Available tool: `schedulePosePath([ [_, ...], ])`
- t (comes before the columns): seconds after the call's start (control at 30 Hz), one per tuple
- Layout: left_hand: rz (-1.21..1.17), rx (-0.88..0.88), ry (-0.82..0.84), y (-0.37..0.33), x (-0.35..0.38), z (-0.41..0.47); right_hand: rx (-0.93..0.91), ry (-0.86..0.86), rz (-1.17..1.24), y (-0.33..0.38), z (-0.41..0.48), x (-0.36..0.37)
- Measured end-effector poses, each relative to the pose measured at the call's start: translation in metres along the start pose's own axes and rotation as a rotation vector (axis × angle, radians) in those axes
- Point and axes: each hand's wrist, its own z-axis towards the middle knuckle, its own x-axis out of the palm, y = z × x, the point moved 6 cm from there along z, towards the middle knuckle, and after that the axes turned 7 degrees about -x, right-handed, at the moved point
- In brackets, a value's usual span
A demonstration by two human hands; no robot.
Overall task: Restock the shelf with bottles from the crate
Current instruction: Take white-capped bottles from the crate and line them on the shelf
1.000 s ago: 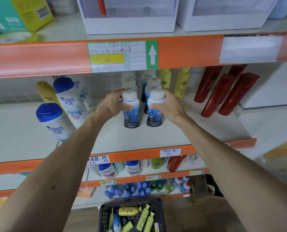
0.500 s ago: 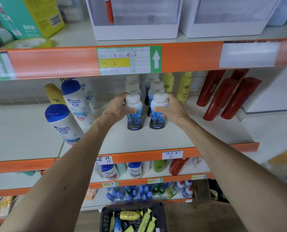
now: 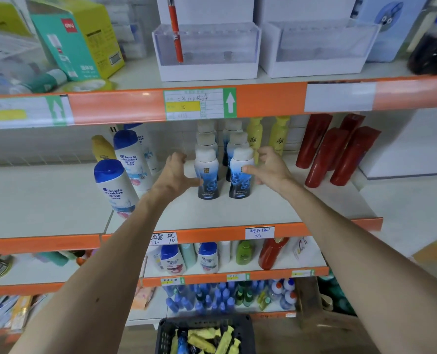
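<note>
Two white-capped blue bottles stand upright side by side on the middle shelf, the left one and the right one, each at the front of a row of the same bottles. My left hand is just left of the left bottle, fingers spread, holding nothing. My right hand is just right of the right bottle, fingers apart, thumb near its label. The dark crate sits on the floor below with several yellow bottles and a blue one in it.
Head & Shoulders bottles lean at the left of the same shelf, yellow bottles stand behind, red bottles lean at the right. The orange shelf edge hangs just above. Lower shelves hold more bottles.
Both hands have let go of the two blue bottles and drawn outward with fingers spread. The bottles stay standing on the shelf. The camera has tilted up slightly.
</note>
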Motion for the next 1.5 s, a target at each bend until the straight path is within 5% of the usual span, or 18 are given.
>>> schedulePosePath([
  [0.17,0.153,-0.084,0.003,0.008,-0.002,-0.044,0.040,-0.088,-0.251,-0.008,-0.047,-0.003],
  [0.33,0.403,-0.010,0.176,0.002,0.010,-0.091,0.025,0.035,-0.481,-0.006,-0.100,0.016],
  [0.57,0.351,0.160,0.245,-0.018,0.006,-0.138,-0.122,0.072,-0.680,0.042,-0.146,0.028],
  [1.07,0.298,0.167,0.353,0.093,0.005,-0.221,-0.065,0.259,-0.830,0.023,-0.253,0.093],
  [1.23,0.236,0.104,0.444,0.128,0.067,-0.231,-0.037,0.330,-0.785,-0.037,-0.268,0.128],
  [1.5,0.206,-0.051,0.521,0.262,0.244,-0.279,0.197,0.515,-0.715,-0.248,-0.322,0.231],
])
